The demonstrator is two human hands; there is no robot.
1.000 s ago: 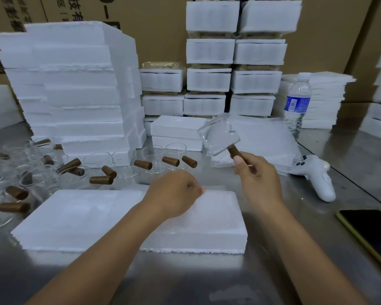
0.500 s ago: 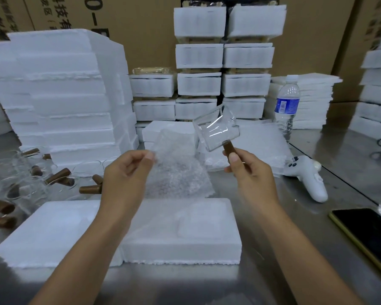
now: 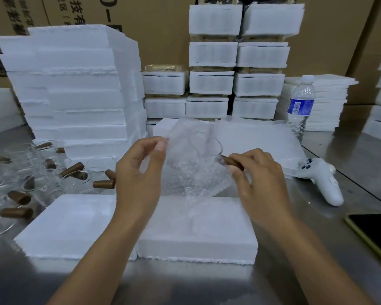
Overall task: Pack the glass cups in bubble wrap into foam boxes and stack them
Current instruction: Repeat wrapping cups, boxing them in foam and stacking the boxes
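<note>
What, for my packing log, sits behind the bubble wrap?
A glass cup shows through the bubble wrap, its brown handle pinched by the right hand; the cup's base is hidden.

Chinese characters 技有 printed on cardboard box [image 3: 92,12], large 0 beside them, bottle label [image 3: 300,105] unreadable

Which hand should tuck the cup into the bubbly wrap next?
Probably the right hand: it holds the glass cup by its brown handle, against the bubble wrap. The left hand is busy pinching the wrap's top edge.

back: brown cardboard cartons [image 3: 163,29], dark print | surface: steel table [image 3: 350,155] | light: soft glare on metal
</note>
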